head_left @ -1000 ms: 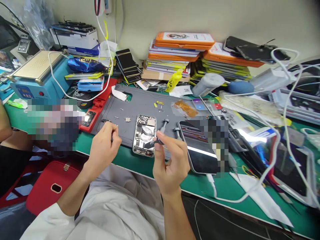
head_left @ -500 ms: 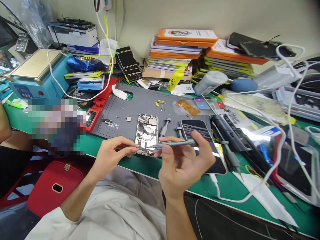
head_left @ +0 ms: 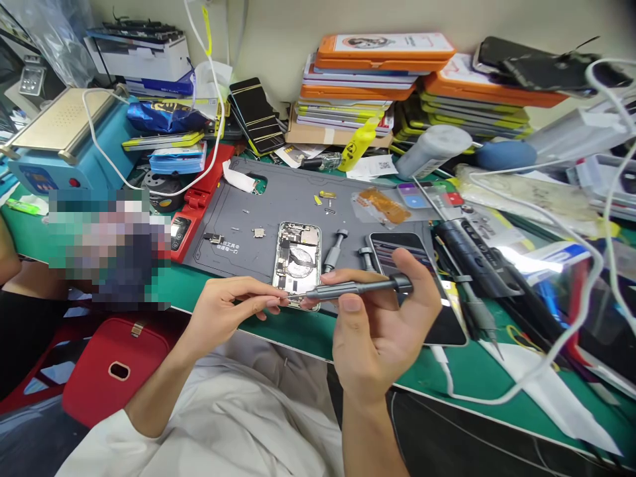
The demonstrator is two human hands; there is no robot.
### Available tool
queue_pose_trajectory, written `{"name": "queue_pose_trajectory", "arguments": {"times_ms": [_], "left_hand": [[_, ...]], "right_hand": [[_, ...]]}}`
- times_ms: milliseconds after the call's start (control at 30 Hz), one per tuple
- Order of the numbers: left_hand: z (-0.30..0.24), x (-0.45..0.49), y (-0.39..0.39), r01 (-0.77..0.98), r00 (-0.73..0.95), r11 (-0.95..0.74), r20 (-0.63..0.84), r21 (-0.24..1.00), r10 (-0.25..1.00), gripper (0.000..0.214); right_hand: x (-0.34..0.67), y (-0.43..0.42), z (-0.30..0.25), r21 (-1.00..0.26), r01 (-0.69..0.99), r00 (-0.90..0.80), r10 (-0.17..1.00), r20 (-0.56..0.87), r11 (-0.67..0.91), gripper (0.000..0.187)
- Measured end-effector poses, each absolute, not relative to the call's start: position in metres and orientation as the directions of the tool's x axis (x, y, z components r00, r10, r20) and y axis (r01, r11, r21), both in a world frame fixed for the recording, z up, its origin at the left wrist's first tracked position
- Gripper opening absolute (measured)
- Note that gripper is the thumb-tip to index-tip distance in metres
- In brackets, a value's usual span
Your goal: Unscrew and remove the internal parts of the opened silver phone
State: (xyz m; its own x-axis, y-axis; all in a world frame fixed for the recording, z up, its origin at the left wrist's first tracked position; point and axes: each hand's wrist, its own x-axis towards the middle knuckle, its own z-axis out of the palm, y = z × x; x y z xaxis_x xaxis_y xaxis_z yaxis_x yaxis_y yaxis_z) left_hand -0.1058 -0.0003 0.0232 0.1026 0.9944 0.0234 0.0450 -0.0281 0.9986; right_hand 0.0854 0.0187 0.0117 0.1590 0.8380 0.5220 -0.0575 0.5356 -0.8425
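Observation:
An opened phone (head_left: 303, 285), its inner parts bare, lies on the grey work mat (head_left: 248, 205). My right hand (head_left: 380, 331) grips a grey screwdriver (head_left: 355, 287), held almost level with its thin tip pointing left over the phone's lower end. Thumb and forefinger of my left hand (head_left: 228, 311) are pinched together at the phone's lower left edge, right by the screwdriver tip. What sits between those fingertips is too small to make out. Just beyond my right hand, another grey screwdriver (head_left: 336, 250) and a phone with a dark screen (head_left: 397, 248) lie on the bench.
Small loose parts, including a metal piece (head_left: 259, 232), are scattered on the mat. A red device (head_left: 186, 225) borders it on the left, near a blue heating machine (head_left: 74, 146). Orange boxes (head_left: 382, 53) are stacked behind. Tools and a white cable (head_left: 497, 399) crowd the right.
The screwdriver tip has come left and slightly down, up to my left fingertips at the phone's lower edge. The whole view has shifted a little.

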Motion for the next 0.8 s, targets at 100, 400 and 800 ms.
{"name": "queue_pose_trajectory", "arguments": {"times_ms": [100, 400, 800], "left_hand": [[0.0239, -0.1057, -0.0004, 0.034, 0.105, -0.029, 0.025, 0.999, 0.994, 0.024], [0.0266, -0.1060, -0.0004, 0.035, 0.134, -0.018, 0.014, 0.999, 0.991, 0.018], [0.0251, -0.1060, -0.0003, 0.005, 0.138, 0.015, -0.015, 1.000, 0.990, 0.016]], "right_hand": [[0.0853, 0.0182, 0.0121, -0.845, -0.055, 0.146, 0.841, 0.521, 0.532, 0.057], [0.0860, 0.0179, 0.0118, -0.843, -0.041, 0.145, 0.838, 0.526, 0.536, 0.058], [0.0873, 0.0174, 0.0124, -0.863, -0.054, 0.090, 0.863, 0.496, 0.502, 0.056]]}}
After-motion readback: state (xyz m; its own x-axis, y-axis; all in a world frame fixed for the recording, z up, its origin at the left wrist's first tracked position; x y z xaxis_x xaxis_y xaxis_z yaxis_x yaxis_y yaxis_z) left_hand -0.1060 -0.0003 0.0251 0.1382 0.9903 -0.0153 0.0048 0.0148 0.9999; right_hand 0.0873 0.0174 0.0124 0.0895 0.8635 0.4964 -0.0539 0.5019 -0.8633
